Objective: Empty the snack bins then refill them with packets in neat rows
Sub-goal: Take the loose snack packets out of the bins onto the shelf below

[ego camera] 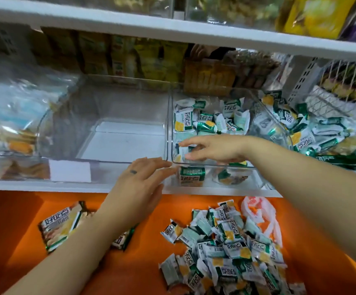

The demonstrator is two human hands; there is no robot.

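Nearest you, the pile of packets [226, 248] on the orange counter [13, 231] is heaped loosely, and a brush of your forearm could scatter it. Your left hand [138, 184] lies straight-fingered where the bins' front corners meet. Your right hand [213, 151] reaches into the right bin [253, 182] with fingers stretched, gripping nothing. The jumbled green-and-white packets inside [206, 122] could snag or spill over the rim. The left bin [109, 103] beside it is empty.
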